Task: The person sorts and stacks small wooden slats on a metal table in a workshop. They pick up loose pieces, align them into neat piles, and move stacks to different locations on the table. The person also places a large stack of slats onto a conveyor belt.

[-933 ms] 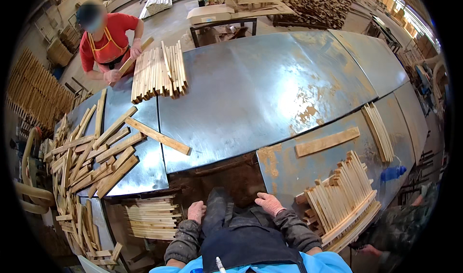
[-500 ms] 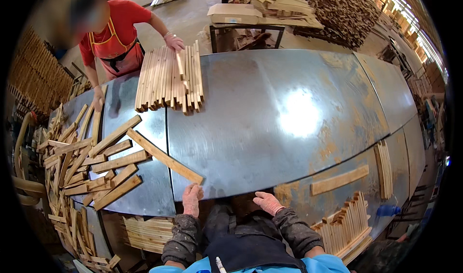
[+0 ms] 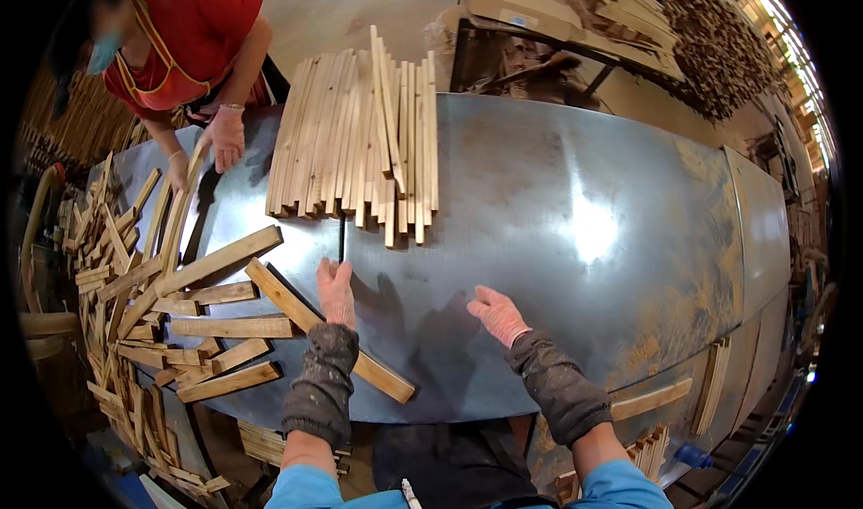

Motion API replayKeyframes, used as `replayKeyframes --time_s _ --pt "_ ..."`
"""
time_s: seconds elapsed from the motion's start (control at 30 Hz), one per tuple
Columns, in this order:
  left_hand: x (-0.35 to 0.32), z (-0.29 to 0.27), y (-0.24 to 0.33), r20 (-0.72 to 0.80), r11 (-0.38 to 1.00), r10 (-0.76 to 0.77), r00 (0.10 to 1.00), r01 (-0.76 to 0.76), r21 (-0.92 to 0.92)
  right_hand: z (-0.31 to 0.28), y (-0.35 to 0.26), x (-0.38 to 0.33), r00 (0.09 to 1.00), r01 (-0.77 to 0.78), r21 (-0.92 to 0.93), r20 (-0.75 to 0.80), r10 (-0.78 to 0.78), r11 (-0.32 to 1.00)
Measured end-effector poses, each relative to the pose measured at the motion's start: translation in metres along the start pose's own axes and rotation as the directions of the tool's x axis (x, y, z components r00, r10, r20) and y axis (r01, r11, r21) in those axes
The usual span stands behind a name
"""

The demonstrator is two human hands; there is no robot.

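My left hand, in a pale pink glove, is held out over the metal table with its fingers apart and nothing in them. A long wooden slat lies slanting beneath my left forearm, partly hidden by it. My right hand, gloved alike, reaches over bare metal to the right, fingers loosely stretched and without a hold on anything. Ahead of both hands lies a row of wooden strips side by side, with a few loose strips on top at its right.
A co-worker in a red shirt grips a slat at the far left. Jumbled wood pieces cover the table's left end. Short bundled strips and a lone slat lie near right. A cardboard box stands beyond the metal table.
Both my hands have moved forward over the table. My view has shifted closer to the strip row. The co-worker's hand has left the row and joined the other at a slat.
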State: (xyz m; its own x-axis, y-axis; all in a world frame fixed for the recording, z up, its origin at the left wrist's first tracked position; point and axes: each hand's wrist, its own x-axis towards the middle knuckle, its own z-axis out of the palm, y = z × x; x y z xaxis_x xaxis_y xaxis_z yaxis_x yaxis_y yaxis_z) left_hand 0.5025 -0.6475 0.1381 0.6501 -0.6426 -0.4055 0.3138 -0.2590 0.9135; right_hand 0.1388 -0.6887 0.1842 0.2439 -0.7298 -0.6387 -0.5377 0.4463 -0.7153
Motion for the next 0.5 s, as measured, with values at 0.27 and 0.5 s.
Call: replayKeyframes --time_s 0.27,0.5 --pt "0.114 0.040 0.022 0.001 1.000 0.023 1.000 -0.023 0.011 -0.002 -0.080 0.125 0.985 0.151 0.171 -0.113 -0.133 0.974" --pt "0.124 0.058 0.011 0.004 0.919 0.156 0.988 -0.147 0.367 0.012 -0.123 0.197 0.954 0.234 0.107 -0.218 -0.207 0.966"
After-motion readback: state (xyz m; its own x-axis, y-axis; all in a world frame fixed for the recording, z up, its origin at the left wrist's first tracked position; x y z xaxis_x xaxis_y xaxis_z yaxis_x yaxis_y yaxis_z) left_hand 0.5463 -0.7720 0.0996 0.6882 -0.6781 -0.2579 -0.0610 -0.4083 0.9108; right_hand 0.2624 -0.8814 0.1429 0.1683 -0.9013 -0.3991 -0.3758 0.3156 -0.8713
